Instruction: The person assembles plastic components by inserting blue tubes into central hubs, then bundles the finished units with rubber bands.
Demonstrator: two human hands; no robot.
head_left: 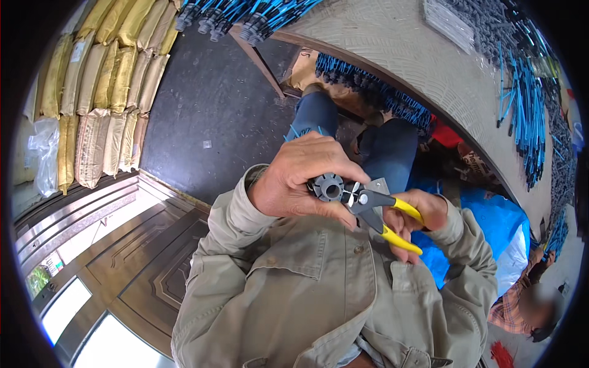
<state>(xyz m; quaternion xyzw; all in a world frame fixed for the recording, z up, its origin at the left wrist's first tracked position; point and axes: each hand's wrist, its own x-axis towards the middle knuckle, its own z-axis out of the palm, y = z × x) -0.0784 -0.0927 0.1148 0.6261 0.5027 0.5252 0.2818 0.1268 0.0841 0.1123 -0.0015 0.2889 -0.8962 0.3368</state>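
Note:
My left hand [300,175] is closed around a dark grey round plastic fitting [326,187] with a hole in its end. Thin blue strands [302,131] stick out behind that hand. In my right hand [424,210] are cutting pliers [402,214] with yellow handles, which stand apart. The pliers' jaws are right beside the fitting, near my left thumb and fingertips; whether they bite on it I cannot tell. A small grey metal plate [378,185] shows by the pliers' head. Both hands are in front of my chest, above my lap.
A worktable [392,46] curves across the far right, with bundles of blue-stemmed dark parts [524,129] on it and more beneath. Stacked yellowish sacks [104,80] stand far left. Blue plastic sheeting [491,211] lies to my right, near another person [512,303]. A panelled door [141,270] is at left.

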